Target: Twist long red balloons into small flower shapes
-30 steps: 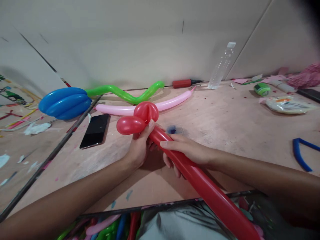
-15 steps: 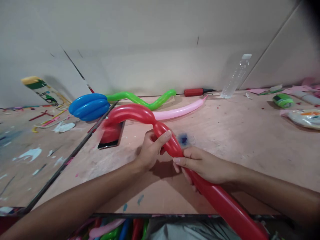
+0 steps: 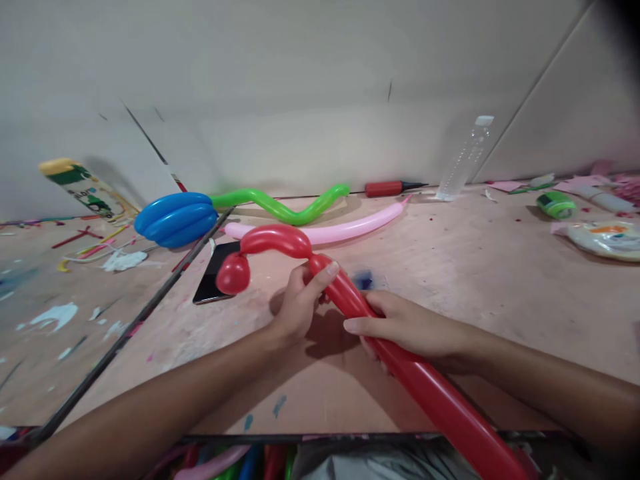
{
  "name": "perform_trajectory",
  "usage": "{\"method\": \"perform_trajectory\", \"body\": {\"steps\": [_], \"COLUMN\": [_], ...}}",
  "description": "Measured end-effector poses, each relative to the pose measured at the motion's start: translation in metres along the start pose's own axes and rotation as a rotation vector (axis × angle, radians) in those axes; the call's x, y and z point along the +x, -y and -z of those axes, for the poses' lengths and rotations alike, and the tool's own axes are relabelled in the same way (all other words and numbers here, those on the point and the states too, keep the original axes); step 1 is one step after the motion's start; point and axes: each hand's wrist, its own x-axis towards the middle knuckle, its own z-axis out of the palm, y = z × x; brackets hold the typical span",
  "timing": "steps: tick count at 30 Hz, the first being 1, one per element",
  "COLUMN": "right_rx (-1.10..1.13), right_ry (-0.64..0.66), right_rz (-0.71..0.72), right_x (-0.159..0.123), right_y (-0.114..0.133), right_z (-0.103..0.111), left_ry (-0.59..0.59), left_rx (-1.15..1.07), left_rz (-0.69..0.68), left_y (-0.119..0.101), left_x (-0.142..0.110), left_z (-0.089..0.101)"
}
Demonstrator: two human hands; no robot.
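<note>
A long red balloon (image 3: 440, 397) runs from the lower right edge up through both hands. My left hand (image 3: 300, 297) is closed around it just below a twist, thumb on top. Farther down, my right hand (image 3: 405, 327) grips the same balloon with the thumb across it. Beyond the twist, a curved segment and a small round bubble stick out to the left, above a black phone (image 3: 206, 273) on the table. Behind them lie a pink balloon (image 3: 345, 231) and a bent green balloon (image 3: 295, 217), which reaches a cluster of blue balloon loops (image 3: 175, 220).
A red hand pump (image 3: 383, 189) and a clear plastic bottle (image 3: 463, 163) are by the wall. At right sit a green packet (image 3: 556, 205) and a white package (image 3: 607, 240). A yellow-capped bottle (image 3: 83, 190) leans at left. More balloons (image 3: 220, 463) show below the table edge.
The red balloon's far end, blurred before, is now sharp and hangs as a round bubble. The narrowing at my right hand has smoothed out. Both hands keep their hold.
</note>
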Motion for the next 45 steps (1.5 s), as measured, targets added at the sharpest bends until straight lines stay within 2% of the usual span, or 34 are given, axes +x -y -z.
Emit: {"method": "perform_trajectory", "body": {"steps": [3,4,7,9,10,12,14,16,17,18,19,20,21,22,23,24,28,30,34,39,43,45], "right_rx": [-0.424,-0.579,-0.923,-1.114,-1.154,-1.129,-1.044,-1.021,-1.033,-1.057,-1.087,-1.121,-1.154,-1.183,-1.207,-1.229,-1.257,-1.226,-1.162,-1.044,-1.054,-1.08], "right_ry": [0.025,-0.035,-0.383,-0.471,-0.502,-0.481,-0.441,-0.412,-0.416,-0.431,-0.446,-0.448,-0.435,-0.411,-0.382,-0.362,-0.431,-0.482,-0.482,-0.458,-0.483,-0.507], "right_rz": [0.055,0.063,0.1,-0.009,-0.016,0.032,0.07,0.116,0.139,0.158,0.173,0.189,0.204,0.221,0.24,0.255,0.227,0.217,0.188,0.104,0.112,0.147], "right_x": [-0.005,-0.007,-0.013,-0.013,-0.012,-0.011,-0.011,-0.013,-0.014,-0.015,-0.016,-0.017,-0.017,-0.016,-0.015,-0.014,-0.011,-0.013,-0.016,-0.008,-0.005,-0.007], "right_y": [0.003,0.004,0.0,-0.006,-0.009,-0.014,-0.016,-0.016,-0.016,-0.016,-0.016,-0.017,-0.018,-0.019,-0.019,-0.019,-0.013,-0.008,-0.007,-0.025,-0.032,-0.03], "right_z": [0.022,0.033,0.074,0.098,0.106,0.114,0.11,0.1,0.095,0.09,0.087,0.086,0.085,0.086,0.087,0.088,0.091,0.089,0.086,0.09,0.092,0.092], "left_ry": [-0.097,-0.107,-0.089,-0.032,0.006,0.105,0.222,0.342,0.409,0.431,0.475,0.503,0.438,0.36,0.308,0.245,0.256,0.257,0.29,0.412,0.333,0.29], "left_rx": [-0.157,-0.182,-0.169,-0.117,-0.067,0.095,0.27,0.405,0.508,0.657,0.836,0.999,1.098,1.17,1.278,1.414,1.713,1.793,1.868,1.844,1.802,1.809], "left_rz": [-0.048,-0.057,-0.006,0.097,0.167,0.331,0.48,0.519,0.419,0.189,-0.136,-0.518,-0.893,-1.189,-1.334,-1.272,-0.662,-0.49,-0.483,-0.511,-0.639,-0.648], "left_y": [-0.008,-0.01,-0.012,-0.007,-0.004,0.001,0.001,-0.008,-0.015,-0.024,-0.032,-0.041,-0.048,-0.053,-0.057,-0.06,-0.062,-0.061,-0.063,-0.066,-0.072,-0.077], "left_x": [0.006,0.008,0.01,0.009,0.008,0.004,-0.003,-0.016,-0.024,-0.031,-0.037,-0.041,-0.042,-0.04,-0.036,-0.029,0.0,0.006,0.006,0.013,0.021,0.024], "left_z": [0.0,0.0,0.002,0.001,0.0,-0.002,-0.003,-0.001,0.001,0.003,0.006,0.009,0.012,0.013,0.014,0.014,0.01,0.008,0.009,0.028,0.045,0.052]}}
